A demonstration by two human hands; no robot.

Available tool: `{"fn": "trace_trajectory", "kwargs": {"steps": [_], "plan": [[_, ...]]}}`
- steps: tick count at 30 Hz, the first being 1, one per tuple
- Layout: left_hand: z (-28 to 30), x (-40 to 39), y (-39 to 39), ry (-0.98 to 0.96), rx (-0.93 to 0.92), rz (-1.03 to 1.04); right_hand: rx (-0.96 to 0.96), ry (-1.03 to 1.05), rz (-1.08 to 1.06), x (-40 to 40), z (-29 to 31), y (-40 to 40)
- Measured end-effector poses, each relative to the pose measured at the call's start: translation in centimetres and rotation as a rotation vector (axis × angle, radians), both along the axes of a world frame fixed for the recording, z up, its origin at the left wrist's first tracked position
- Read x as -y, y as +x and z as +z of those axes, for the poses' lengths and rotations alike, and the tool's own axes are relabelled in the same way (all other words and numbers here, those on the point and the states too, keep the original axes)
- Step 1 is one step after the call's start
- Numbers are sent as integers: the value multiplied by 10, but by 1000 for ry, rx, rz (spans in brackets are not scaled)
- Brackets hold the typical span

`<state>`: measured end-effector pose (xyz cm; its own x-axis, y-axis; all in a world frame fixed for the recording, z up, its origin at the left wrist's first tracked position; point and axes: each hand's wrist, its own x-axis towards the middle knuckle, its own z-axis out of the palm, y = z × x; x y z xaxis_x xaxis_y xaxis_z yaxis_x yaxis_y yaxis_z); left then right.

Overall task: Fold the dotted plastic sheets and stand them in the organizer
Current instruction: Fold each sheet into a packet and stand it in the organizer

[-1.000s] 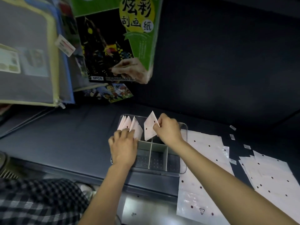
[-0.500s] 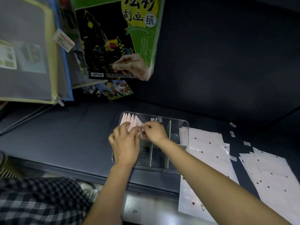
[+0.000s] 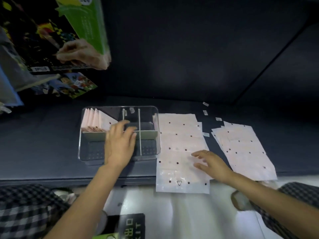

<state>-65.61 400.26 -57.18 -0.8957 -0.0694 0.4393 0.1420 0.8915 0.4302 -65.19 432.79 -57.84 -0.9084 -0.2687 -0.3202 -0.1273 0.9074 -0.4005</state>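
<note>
- On the dark tabletop (image 3: 43,135), right of centre, two batches of flat dotted sheets are left to do — the near stack (image 3: 179,144) lies just beside the organizer and hangs over the table's front edge, the far stack (image 3: 241,145) is fanned out further right. Bulk of the work looks undone; exact sheet count cannot be told.
- Clear organizer (image 3: 119,107) sits left of the near stack, split by white dividers into several compartments. Only the back-left one is filled; the rest look empty.
- Folded sheets (image 3: 93,120) — several pinkish pieces standing on edge, leaning together in that back-left compartment. This part is done.
- Left hand (image 3: 119,144) hovers over the organizer's middle, fingers spread and relaxed, tips near the centre divider beside the folded pieces; holds nothing.
- Right hand (image 3: 210,163) lies over the lower right part of the near stack, fingers spread flat, touching or just above the top sheet — cannot tell which. No pinch, nothing lifted yet.
- Judgement: between sheets now; next step is likely picking the top one off the near stack to fold.
- Small paper scraps (image 3: 205,104) scattered behind the stacks, not part of the job.
</note>
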Motion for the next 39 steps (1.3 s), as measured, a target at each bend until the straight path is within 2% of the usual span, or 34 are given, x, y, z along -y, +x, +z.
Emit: {"fn": "trace_trajectory", "kwargs": {"steps": [2, 5, 8, 10, 15, 20, 26, 31, 33, 35, 37, 39], "plan": [[0, -30, 12, 31, 84, -243, 44, 69, 61, -24, -12, 23], [-17, -70, 37, 49, 396, -510, 37, 138, 198, -44, -35, 54], [-50, -86, 63, -93, 660, -639, -43, 255, 315, -52, -54, 68], [-67, -84, 75, -187, 705, -653, -111, 242, 294, -53, -57, 71], [-81, -80, 81, -241, 606, -592, -366, 158, 294, -49, -54, 74], [-71, -91, 73, -77, 569, -531, -149, 174, 262, -55, -57, 68], [-39, -104, 53, 297, 643, -442, -87, 264, 226, -45, -34, 46], [-8, -104, 29, 575, 805, -520, 449, -64, 97, -64, 28, -1], [1, -104, 22, 608, 800, -527, 539, -134, 80, -69, 43, -11], [6, -106, 19, 594, 670, -430, 493, -234, -12, -70, 44, -23], [10, -111, 19, 485, 429, -289, 396, -389, -169, -68, 38, -34], [11, -117, 19, 360, 214, -245, 305, -482, -317, -67, 27, -44]]}}
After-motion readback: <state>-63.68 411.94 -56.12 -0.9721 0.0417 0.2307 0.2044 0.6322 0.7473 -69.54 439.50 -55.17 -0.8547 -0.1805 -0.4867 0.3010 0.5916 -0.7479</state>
